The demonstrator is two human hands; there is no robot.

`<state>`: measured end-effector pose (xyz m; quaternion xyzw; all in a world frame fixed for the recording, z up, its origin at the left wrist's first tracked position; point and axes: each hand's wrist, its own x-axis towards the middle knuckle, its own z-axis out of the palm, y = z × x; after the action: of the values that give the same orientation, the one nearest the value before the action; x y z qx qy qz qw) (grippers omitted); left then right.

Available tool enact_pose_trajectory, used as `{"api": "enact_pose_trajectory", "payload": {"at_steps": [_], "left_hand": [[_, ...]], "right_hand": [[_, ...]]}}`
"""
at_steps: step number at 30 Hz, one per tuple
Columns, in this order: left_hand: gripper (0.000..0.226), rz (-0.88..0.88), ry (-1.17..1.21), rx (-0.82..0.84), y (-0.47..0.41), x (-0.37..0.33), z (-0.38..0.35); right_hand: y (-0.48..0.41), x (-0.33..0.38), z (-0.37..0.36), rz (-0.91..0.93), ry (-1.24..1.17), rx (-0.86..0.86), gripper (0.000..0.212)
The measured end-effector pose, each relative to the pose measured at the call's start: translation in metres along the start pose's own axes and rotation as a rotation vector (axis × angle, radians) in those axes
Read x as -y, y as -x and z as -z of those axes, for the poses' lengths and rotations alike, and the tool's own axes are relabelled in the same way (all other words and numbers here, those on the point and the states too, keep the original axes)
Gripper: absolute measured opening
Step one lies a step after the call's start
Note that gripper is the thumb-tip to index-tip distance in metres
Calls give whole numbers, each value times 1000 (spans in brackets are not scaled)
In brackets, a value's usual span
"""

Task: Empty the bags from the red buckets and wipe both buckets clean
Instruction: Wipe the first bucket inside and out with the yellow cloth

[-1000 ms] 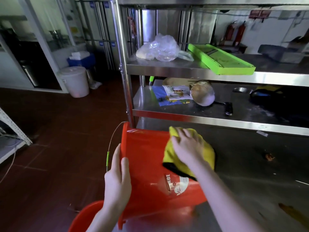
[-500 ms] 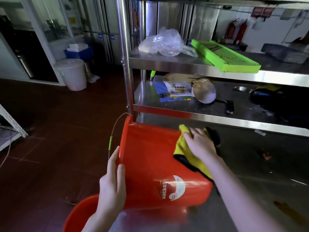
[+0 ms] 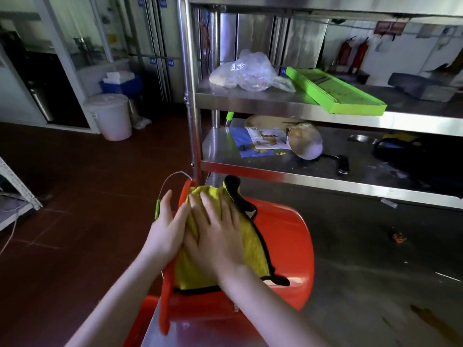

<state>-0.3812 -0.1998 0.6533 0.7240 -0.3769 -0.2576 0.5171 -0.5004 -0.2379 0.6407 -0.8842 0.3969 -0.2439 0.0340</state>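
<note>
A red bucket (image 3: 288,246) lies on its side on the steel table (image 3: 363,284), its mouth facing left over the table's edge. A yellow cloth (image 3: 195,274) with black edging is draped over the bucket's upper side near the rim. My right hand (image 3: 218,236) presses flat on the cloth. My left hand (image 3: 166,231) grips the rim right beside it, touching the cloth. The bucket's wire handle (image 3: 170,177) sticks up at the far end. Part of a second red bucket (image 3: 145,314) shows below the table edge.
A steel shelf post (image 3: 191,108) stands just behind the bucket's rim. The shelves hold a clear plastic bag (image 3: 248,71), a green tray (image 3: 335,93), papers and a round pale object (image 3: 305,144). A white lidded bin (image 3: 111,116) stands on the red floor at left.
My right hand has slid the cloth from the bucket's far bottom end towards the rim, next to my left hand. The bucket has turned a little; its label is now covered.
</note>
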Motion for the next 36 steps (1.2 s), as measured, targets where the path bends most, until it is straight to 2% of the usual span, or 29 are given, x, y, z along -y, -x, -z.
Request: {"api": "enact_pose_trajectory", "payload": {"at_steps": [3,5,8,11,14,16,19,23,25,27,29,31,34,36], "left_hand": [[63,95,-122,-48,-33,-29,-20],[52,45,-241,-111,-31,-36,-32],[45,-82,-254,-188,-11,-24,-35],[43,-178,-212,-198,16,-11,-31],[40,-267,-159,-148,47,7,-23],[40,-294,-152,-121,58,15,-19],[38,-294,-177,-134,54,14,-21],[37,-290,-191,-173,36,9,-23],[36,-294,-143,-185,38,10,-23],[41,-311,-114,-206,44,11,-24],[53,-329,-123,-234,49,15,-25],[59,-346,-126,-224,56,19,-22],[57,-367,-147,-201,67,28,-18],[57,-379,-154,-214,74,36,-17]], "right_hand": [[15,-5,-4,75,-20,-10,63],[17,-24,-2,94,-19,8,64],[15,-74,9,76,14,53,65],[7,-138,19,-183,47,103,60],[-16,-191,31,-496,-62,383,59],[-32,-194,34,-560,-106,537,60],[-50,-146,23,-454,-53,467,59],[-39,-42,5,-49,-40,238,62],[-28,-26,5,41,-40,151,63],[-24,-46,8,77,-40,125,59],[-19,-83,11,2,-38,118,58],[-14,-130,15,-173,-22,150,57],[-19,-194,25,-480,-121,383,56],[-32,-207,27,-586,-202,512,57]]}}
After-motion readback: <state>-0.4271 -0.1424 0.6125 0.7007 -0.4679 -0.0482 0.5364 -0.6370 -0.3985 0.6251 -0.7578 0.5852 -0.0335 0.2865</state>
